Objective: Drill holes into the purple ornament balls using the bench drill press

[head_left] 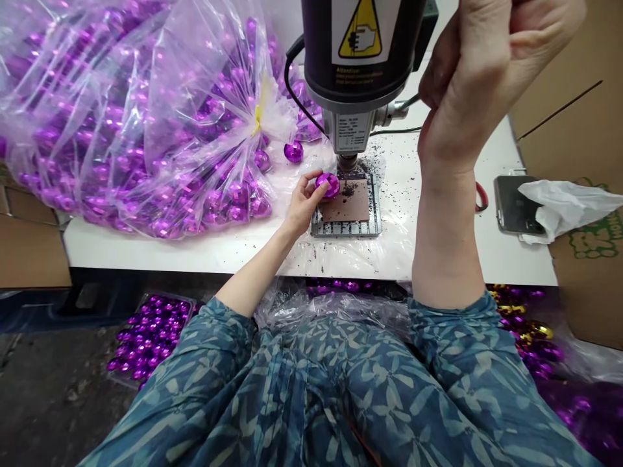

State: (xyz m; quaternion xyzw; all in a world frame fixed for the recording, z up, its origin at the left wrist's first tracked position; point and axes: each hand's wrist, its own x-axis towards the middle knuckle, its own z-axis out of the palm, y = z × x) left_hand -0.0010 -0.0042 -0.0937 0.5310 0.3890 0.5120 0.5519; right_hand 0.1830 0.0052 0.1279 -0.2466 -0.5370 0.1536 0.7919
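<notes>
My left hand (306, 202) pinches a shiny purple faceted ball (328, 186) between thumb and fingers. The ball is over the left back part of a brown board (357, 211), which lies on the metal base plate (345, 228) of a small drill press (360, 84). Just behind the ball is the press's chuck (347, 162). Up at the right, my right hand (479, 71) is closed round the end of the press's lever (413, 101); the grip itself is hidden inside the fist. Dark shavings lie on the board and around the plate.
A big clear bag (146, 117) of purple balls, tied in yellow, fills the table's left. One loose ball (293, 152) lies near it. At right are a phone (516, 204), white tissue (569, 201), a red-handled tool (481, 196) and cardboard. A tray of balls (150, 334) sits below left.
</notes>
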